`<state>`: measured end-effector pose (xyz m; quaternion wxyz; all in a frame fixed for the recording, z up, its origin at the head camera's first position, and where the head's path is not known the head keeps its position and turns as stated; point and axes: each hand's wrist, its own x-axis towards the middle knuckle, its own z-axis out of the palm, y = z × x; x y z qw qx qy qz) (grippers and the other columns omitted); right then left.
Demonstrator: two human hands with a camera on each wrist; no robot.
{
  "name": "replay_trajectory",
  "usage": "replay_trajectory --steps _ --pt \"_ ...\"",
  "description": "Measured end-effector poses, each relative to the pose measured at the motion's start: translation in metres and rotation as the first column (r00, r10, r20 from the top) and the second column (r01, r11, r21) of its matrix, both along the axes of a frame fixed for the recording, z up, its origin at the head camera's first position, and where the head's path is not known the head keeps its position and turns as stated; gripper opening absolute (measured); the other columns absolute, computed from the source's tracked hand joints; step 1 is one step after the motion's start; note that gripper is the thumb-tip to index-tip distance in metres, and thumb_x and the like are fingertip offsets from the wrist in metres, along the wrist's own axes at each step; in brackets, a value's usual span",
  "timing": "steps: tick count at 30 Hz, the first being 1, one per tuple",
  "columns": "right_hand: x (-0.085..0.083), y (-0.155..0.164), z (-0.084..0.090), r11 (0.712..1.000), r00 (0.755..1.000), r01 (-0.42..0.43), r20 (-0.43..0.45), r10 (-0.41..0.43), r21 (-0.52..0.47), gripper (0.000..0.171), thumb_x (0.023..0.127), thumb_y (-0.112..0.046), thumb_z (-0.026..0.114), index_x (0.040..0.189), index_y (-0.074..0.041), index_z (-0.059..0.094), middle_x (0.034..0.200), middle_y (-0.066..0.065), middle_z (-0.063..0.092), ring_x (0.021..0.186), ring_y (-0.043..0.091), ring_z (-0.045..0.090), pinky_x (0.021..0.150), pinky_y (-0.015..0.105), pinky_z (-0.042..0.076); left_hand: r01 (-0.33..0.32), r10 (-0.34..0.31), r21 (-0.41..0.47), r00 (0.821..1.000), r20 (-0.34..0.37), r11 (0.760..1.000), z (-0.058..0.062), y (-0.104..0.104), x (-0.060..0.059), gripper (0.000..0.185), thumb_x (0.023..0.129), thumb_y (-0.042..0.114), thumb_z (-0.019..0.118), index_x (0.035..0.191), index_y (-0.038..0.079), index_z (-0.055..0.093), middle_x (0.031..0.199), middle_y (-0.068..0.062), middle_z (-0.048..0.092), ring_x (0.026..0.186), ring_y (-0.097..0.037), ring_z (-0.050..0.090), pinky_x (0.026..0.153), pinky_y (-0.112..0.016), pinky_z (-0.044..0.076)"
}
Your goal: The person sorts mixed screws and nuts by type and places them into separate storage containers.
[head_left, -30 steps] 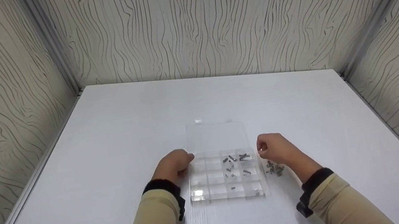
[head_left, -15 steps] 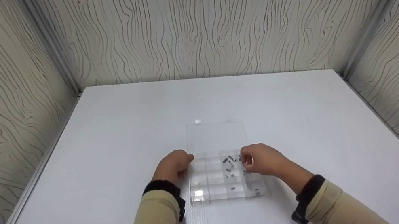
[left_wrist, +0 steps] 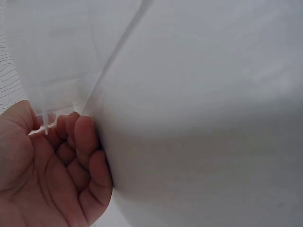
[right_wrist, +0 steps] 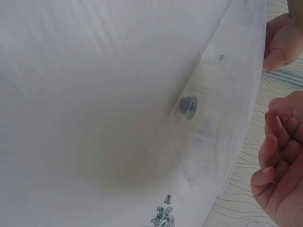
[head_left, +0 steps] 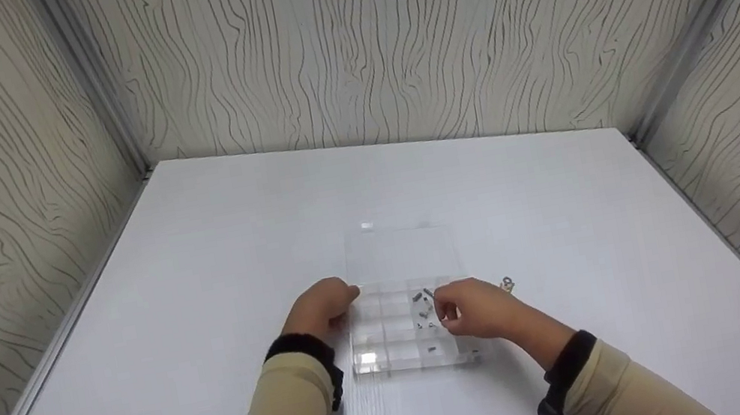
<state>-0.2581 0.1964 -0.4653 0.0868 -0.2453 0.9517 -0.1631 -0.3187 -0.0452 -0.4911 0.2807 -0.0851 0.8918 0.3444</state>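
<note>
The right hand [head_left: 475, 308], fingers curled with any pinched part hidden, has moved from the loose hardware [head_left: 507, 284] to over the clear organizer box [head_left: 407, 330], which the left hand [head_left: 319, 308] grips at its left edge on the table [head_left: 198, 268].

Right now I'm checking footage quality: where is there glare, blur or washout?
Head view: sharp and evenly lit, one bright glare spot on the clear box. Left wrist view: washed out, soft-focused, box walls barely visible. Right wrist view: pale and hazy, though the nut stays readable.
</note>
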Motion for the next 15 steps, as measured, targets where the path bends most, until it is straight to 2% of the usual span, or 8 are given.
replay_trajectory --steps 3,8,13,15 --pt "0.001 0.001 -0.001 0.999 0.999 -0.042 0.014 0.042 -0.004 0.013 0.072 -0.011 0.063 0.073 -0.02 0.053 0.067 -0.012 0.048 0.063 0.007 0.046 0.055 0.024 0.039 -0.036 0.036 0.025 0.999 0.021 0.999 0.0 0.0 0.0 0.052 0.086 0.04 0.042 0.042 0.014 0.033 0.046 -0.001 0.032 0.04 -0.017 0.031 0.05 -0.035 0.039" --pt "0.0 0.005 -0.002 0.997 0.997 -0.078 0.027 0.078 0.007 0.011 0.074 -0.015 0.064 0.072 -0.018 0.054 0.067 -0.012 0.048 0.062 0.006 0.046 0.055 0.024 0.039 -0.016 0.016 0.017 1.0 0.007 1.0 0.0 0.001 0.001 0.05 0.087 0.038 0.041 0.043 0.014 0.033 0.046 -0.001 0.032 0.04 -0.017 0.032 0.049 -0.034 0.038" --pt "-0.005 0.014 0.004 1.0 1.0 -0.022 0.012 0.022 -0.022 0.013 0.075 -0.012 0.062 0.07 -0.02 0.052 0.066 -0.012 0.049 0.063 0.007 0.046 0.057 0.025 0.039 -0.046 0.045 0.026 0.999 0.026 0.999 0.001 0.001 0.001 0.051 0.086 0.04 0.042 0.043 0.014 0.033 0.046 -0.001 0.032 0.04 -0.017 0.032 0.049 -0.035 0.038" --pt "-0.007 0.019 0.006 0.999 1.0 0.02 0.009 -0.02 -0.035 0.014 0.076 -0.011 0.061 0.07 -0.02 0.051 0.067 -0.011 0.049 0.063 0.008 0.046 0.056 0.025 0.039 -0.033 0.033 0.023 0.999 0.023 0.999 0.001 0.001 0.0 0.051 0.087 0.04 0.042 0.043 0.015 0.034 0.045 -0.001 0.031 0.038 -0.016 0.03 0.048 -0.034 0.038"
